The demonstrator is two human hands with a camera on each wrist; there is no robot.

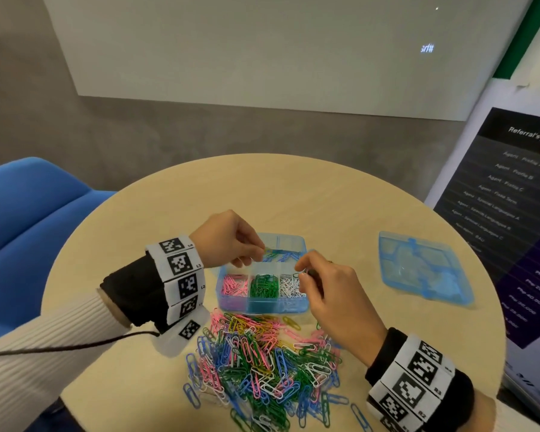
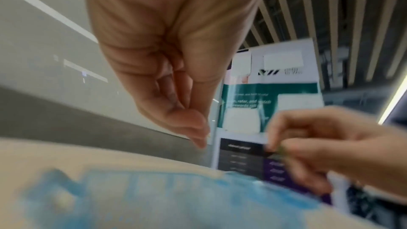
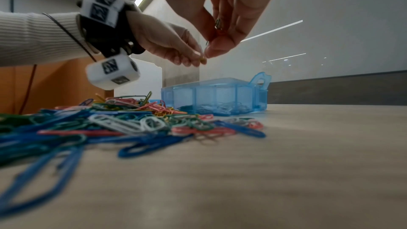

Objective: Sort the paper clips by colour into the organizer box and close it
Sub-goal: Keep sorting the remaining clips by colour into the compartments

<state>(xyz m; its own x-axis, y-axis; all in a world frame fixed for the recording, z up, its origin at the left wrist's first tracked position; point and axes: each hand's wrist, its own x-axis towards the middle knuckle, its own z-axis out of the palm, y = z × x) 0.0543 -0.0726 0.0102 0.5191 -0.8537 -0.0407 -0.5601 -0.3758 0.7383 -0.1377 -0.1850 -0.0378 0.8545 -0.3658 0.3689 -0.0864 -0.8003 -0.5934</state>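
Blue box [image 1: 262, 302] sits mid-table, one lid [image 1: 426, 268] well right, bare wood beyond. Your left hand [image 1: 228, 238] pinches a yellow clip [image 1: 267, 251] over it; your right hand [image 1: 331, 294] pinches dark clips [image 3: 218, 23], pile [image 1: 262, 369] near.

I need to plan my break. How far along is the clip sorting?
Done: pink, green and white clips fill compartments of the organizer box. In hand: the left hand and right hand each pinch a clip above it. Left: the big mixed pile, and the lid lies apart.
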